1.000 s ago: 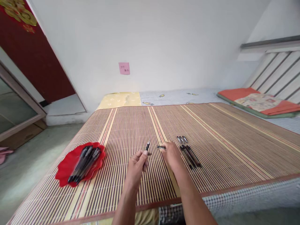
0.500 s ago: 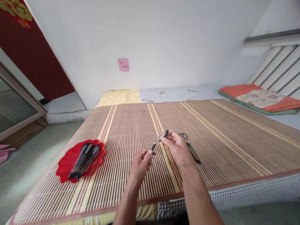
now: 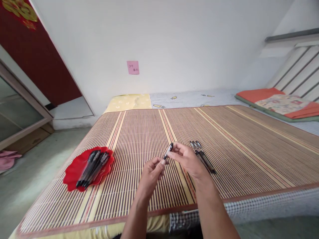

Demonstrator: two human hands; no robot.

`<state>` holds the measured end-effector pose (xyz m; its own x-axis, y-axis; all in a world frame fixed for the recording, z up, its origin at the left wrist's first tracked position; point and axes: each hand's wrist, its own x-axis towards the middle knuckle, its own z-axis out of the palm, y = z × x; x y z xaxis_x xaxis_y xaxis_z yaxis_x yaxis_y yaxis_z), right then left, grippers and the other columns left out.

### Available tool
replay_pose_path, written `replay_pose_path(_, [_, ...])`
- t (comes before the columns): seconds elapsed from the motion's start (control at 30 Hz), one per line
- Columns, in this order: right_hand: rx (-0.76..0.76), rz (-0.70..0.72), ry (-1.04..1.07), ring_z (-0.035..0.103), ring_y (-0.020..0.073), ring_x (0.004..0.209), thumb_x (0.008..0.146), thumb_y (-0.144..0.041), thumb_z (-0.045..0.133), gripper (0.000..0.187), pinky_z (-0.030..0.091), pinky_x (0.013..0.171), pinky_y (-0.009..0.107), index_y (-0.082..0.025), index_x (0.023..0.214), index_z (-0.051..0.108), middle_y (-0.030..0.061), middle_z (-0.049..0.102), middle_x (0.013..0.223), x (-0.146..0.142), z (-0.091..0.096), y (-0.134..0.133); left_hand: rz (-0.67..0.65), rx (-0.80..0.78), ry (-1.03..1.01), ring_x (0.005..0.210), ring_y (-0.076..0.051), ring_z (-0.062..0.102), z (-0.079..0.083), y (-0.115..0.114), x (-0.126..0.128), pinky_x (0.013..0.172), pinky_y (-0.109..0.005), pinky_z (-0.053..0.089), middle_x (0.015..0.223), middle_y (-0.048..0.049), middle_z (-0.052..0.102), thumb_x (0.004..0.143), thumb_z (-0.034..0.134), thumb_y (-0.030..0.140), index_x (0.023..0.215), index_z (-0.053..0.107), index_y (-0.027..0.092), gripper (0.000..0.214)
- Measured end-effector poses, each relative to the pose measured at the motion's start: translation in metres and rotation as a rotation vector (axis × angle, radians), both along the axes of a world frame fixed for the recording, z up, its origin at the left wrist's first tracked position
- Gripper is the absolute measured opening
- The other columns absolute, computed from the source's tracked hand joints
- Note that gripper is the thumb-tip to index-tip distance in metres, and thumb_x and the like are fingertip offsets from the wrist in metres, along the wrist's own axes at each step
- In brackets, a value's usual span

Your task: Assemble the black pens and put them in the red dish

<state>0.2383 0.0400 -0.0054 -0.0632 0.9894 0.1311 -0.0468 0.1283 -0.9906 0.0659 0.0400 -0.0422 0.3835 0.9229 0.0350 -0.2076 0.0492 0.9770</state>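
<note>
Above a slatted brown-and-cream mat (image 3: 139, 129), our left hand (image 3: 152, 169) and right hand (image 3: 186, 158) pinch one slim, black-ended pen (image 3: 169, 149) mid-frame, a wavy-rimmed red dish (image 3: 74, 169) at frame left.

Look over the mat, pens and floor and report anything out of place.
Nothing looks spilled or broken. The pens in the scalloped red dish lie bunched; the pen row lies neat on the slatted mat. Only the pink item on the floor, far left, might be stray; what it is, I cannot tell.
</note>
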Motion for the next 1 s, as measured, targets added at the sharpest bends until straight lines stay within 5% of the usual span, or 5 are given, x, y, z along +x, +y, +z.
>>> replay_pose_path(0.27, [0.002, 0.060, -0.028, 0.057, 0.0134, 0.075, 0.083, -0.034, 0.076, 0.020, 0.045, 0.073, 0.030, -0.020, 0.084, 0.062, -0.0024, 0.060, 0.079, -0.008, -0.004, 0.000, 0.004, -0.040, -0.055, 0.053, -0.007, 0.028, -0.004, -0.002, -0.001, 0.051, -0.023, 0.023, 0.060, 0.0067, 0.040, 0.081, 0.080, 0.051, 0.082, 0.070, 0.015, 0.037])
replay_pose_path(0.47, [-0.004, 0.013, -0.050, 0.058, 0.0138, 0.073, 0.081, -0.036, 0.074, 0.021, 0.046, 0.072, 0.031, -0.019, 0.084, 0.062, -0.0021, 0.061, 0.077, -0.016, -0.009, 0.004, 0.164, 0.018, 0.019, 0.055, -0.008, 0.035, -0.007, -0.003, 0.004, 0.052, -0.023, 0.026, 0.059, 0.0045, 0.044, 0.083, 0.078, 0.049, 0.078, 0.072, 0.015, 0.035])
replay_pose_path(0.67, [-0.028, -0.029, -0.084, 0.069, 0.0201, 0.097, 0.086, -0.048, 0.072, 0.034, 0.051, 0.095, 0.039, -0.020, 0.103, 0.068, 0.0060, 0.073, 0.101, -0.010, -0.016, 0.006, 0.260, 0.011, 0.014, 0.054, -0.009, 0.041, -0.003, 0.002, -0.004, 0.052, -0.022, 0.032, 0.063, 0.0042, 0.051, 0.084, 0.074, 0.050, 0.092, 0.065, 0.017, 0.036])
replay_pose_path(0.87, [-0.046, -0.050, -0.308, 0.069, 0.0218, 0.090, 0.086, -0.054, 0.067, 0.039, 0.055, 0.087, 0.040, -0.020, 0.104, 0.070, 0.0081, 0.073, 0.096, 0.000, -0.022, 0.007, 0.627, 0.093, 0.360, 0.062, -0.016, 0.056, -0.011, 0.021, -0.059, 0.058, -0.028, 0.045, 0.072, -0.0037, 0.062, 0.089, 0.056, 0.052, 0.090, 0.064, 0.017, 0.036])
replay_pose_path(1.0, [-0.034, -0.043, -0.425, 0.070, 0.0221, 0.087, 0.087, -0.054, 0.063, 0.036, 0.056, 0.081, 0.038, -0.021, 0.099, 0.071, 0.0082, 0.074, 0.093, -0.001, -0.016, 0.005, 0.927, 0.145, 0.664, 0.093, -0.027, 0.065, 0.000, 0.024, -0.129, 0.090, -0.042, 0.049, 0.095, -0.0123, 0.069, 0.086, 0.061, 0.040, 0.095, 0.072, 0.016, 0.028])
